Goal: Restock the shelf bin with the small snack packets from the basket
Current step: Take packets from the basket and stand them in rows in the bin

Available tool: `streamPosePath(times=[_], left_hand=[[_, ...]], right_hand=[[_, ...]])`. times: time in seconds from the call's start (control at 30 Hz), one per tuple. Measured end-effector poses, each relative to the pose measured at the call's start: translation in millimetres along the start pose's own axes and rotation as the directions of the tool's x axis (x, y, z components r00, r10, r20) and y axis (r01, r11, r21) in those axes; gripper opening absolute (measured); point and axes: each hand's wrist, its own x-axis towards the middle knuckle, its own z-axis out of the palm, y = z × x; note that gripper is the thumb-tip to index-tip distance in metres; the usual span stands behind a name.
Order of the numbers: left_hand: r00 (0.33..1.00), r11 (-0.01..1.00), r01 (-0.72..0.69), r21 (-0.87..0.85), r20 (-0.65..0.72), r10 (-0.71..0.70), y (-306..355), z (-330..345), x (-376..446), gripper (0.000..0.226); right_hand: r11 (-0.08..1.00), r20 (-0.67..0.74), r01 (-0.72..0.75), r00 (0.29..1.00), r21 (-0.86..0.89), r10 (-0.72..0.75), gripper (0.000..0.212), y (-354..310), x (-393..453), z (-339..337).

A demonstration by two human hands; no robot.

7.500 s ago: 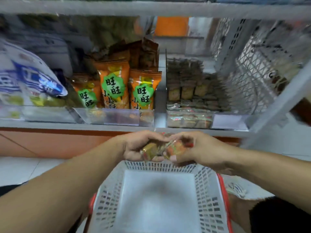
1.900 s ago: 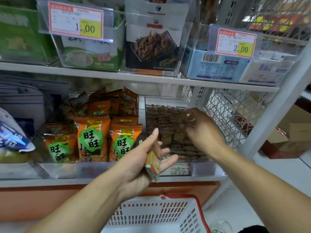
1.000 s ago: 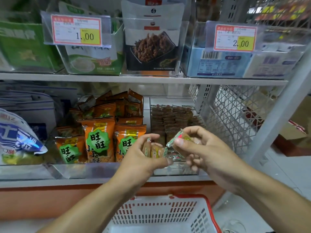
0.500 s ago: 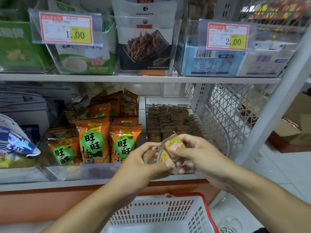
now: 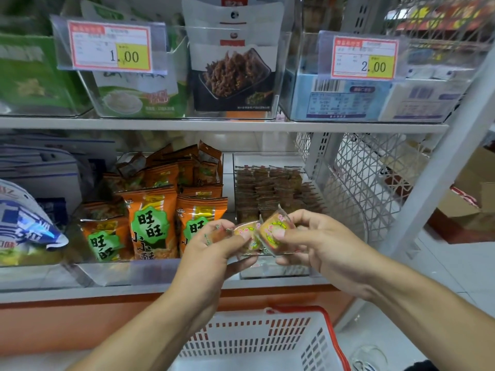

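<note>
Now | L hand (image 5: pixel 214 253) grip pinching pkts (image 5: pixel 247 234) | R hand (image 5: pixel 318 242) grip pinching pkt (image 5: pixel 274 227) | bin (image 5: pixel 278 271) holds stacked pkts

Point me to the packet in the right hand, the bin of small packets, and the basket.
Right-hand packet (image 5: pixel 273 228), head view, on its yellow printed face.
Clear bin (image 5: pixel 281 271), head view, on its front wall.
Basket (image 5: pixel 257 341), head view, on its slotted white far wall.

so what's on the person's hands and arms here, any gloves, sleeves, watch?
Nothing worn that the head view shows. Left hand and right hand are bare, no gloves and no rings visible. Both forearms are bare to the frame edge: no sleeves, watch, bands or markings in view. Fingernails short and unpainted. Anything above the forearms is out of frame.
</note>
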Motion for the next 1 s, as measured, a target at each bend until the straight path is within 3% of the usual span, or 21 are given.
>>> streamPosePath(times=[0.13, 0.2, 0.33, 0.37, 0.47, 0.6, 0.7, 0.77, 0.87, 1.0], left_hand=[[0.998, 0.999, 0.031, -0.012, 0.047, -0.031, -4, 2, -2, 0.015], [0.997, 0.998, 0.058, 0.019, 0.059, -0.059, -4, 1, -3, 0.026], [0.985, 0.959, 0.158, 0.236, 0.035, -0.171, 3, 4, -7, 0.059], [0.979, 0.943, 0.19, 0.274, 0.015, -0.202, 4, 5, -8, 0.059], [0.957, 0.942, 0.265, 0.207, 0.058, -0.283, 5, 6, -11, 0.052], [0.934, 0.942, 0.307, 0.137, 0.146, -0.326, 6, 7, -10, 0.08], [0.936, 0.93, 0.333, 0.152, 0.064, -0.346, 7, 7, -8, 0.093], [0.943, 0.927, 0.33, 0.176, -0.033, -0.33, 8, 8, -7, 0.087], [0.942, 0.951, 0.307, 0.037, -0.153, -0.298, 9, 7, -7, 0.058], [0.94, 0.952, 0.254, -0.173, -0.188, -0.285, 12, 4, -7, 0.022]], right_hand=[[0.997, 0.119, -0.076, 0.99, -0.012, 0.077, 0.032, 5, -1, 4], [0.995, 0.179, -0.096, 0.979, -0.011, 0.097, 0.029, 7, -1, 6], [0.994, 0.127, -0.102, 0.987, 0.048, 0.096, 0.024, 4, 1, 4], [0.992, 0.103, -0.1, 0.99, 0.078, 0.092, 0.022, 3, 2, 4], [0.992, 0.109, -0.11, 0.989, 0.069, 0.102, 0.021, 5, 1, 4], [0.987, 0.134, -0.161, 0.979, 0.026, 0.156, 0.026, 10, 2, 6], [0.992, 0.11, -0.121, 0.987, 0.02, 0.118, 0.025, 11, 3, 6], [0.995, 0.102, -0.093, 0.991, 0.032, 0.089, 0.035, 8, 4, 2], [0.993, 0.131, -0.072, 0.99, 0.093, 0.059, 0.053, -1, 2, -7], [0.998, 0.3, -0.056, 0.953, 0.031, 0.044, 0.046, -10, -7, -10]])
